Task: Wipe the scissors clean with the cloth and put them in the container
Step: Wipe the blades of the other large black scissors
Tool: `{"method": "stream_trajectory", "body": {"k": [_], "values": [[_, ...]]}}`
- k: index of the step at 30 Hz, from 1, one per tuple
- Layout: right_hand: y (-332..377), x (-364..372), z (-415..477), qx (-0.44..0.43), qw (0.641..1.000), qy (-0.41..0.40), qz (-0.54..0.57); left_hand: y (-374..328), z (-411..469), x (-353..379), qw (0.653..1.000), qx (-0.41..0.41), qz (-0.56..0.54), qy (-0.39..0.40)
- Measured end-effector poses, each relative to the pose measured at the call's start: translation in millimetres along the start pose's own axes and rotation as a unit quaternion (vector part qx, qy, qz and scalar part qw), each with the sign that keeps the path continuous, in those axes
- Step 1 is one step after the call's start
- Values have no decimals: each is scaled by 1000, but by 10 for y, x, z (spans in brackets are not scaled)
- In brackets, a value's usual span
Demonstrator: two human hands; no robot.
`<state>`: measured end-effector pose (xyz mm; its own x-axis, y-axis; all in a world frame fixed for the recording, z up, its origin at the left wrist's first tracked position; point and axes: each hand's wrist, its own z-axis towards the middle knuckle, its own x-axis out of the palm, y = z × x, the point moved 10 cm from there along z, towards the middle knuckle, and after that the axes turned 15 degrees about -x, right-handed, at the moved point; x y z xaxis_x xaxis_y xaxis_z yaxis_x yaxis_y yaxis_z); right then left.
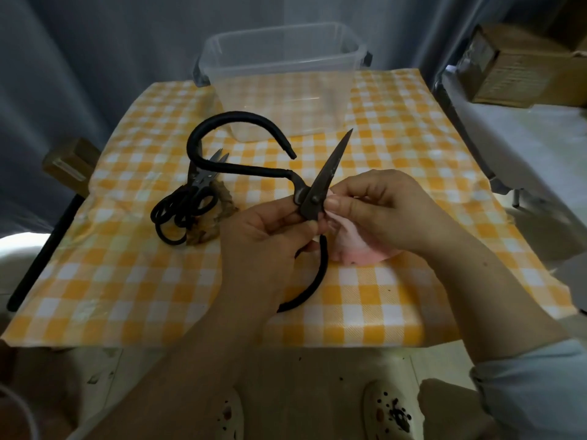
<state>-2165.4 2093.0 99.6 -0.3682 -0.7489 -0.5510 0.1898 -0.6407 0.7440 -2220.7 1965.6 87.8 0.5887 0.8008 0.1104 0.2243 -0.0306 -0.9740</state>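
Large black scissors (327,168) with big looped handles are held above the table, blades pointing up and to the right. My left hand (263,236) grips them just below the pivot, by the lower handle. My right hand (381,208) pinches a pale pink cloth (355,246) against the blades near the pivot. A clear plastic container (282,87) with dark side clips stands at the table's far edge, with nothing visible inside.
A pile of smaller black-handled scissors (190,198) lies left of centre beside a brown crumpled rag (219,217). The table wears a yellow checked cloth (127,281). A cardboard box (524,65) sits on a surface at the right.
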Motion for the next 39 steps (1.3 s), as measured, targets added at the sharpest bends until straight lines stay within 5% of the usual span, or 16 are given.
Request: {"method": "stream_trajectory", "body": {"k": [6,15,24,39], "values": [[-84,-75,-73,43,998,10,52,-40,-8,-4,1000,4,-12,11],[26,-8,-4,-5,994,-61,94,49,15,42,999,-19,5,30],[-11,-2,-117,69,989,11,127,56,48,14,999,-38,-16,35],[-4,111,-23,23,999,-21,-13,36,51,10,999,0,47,19]]}}
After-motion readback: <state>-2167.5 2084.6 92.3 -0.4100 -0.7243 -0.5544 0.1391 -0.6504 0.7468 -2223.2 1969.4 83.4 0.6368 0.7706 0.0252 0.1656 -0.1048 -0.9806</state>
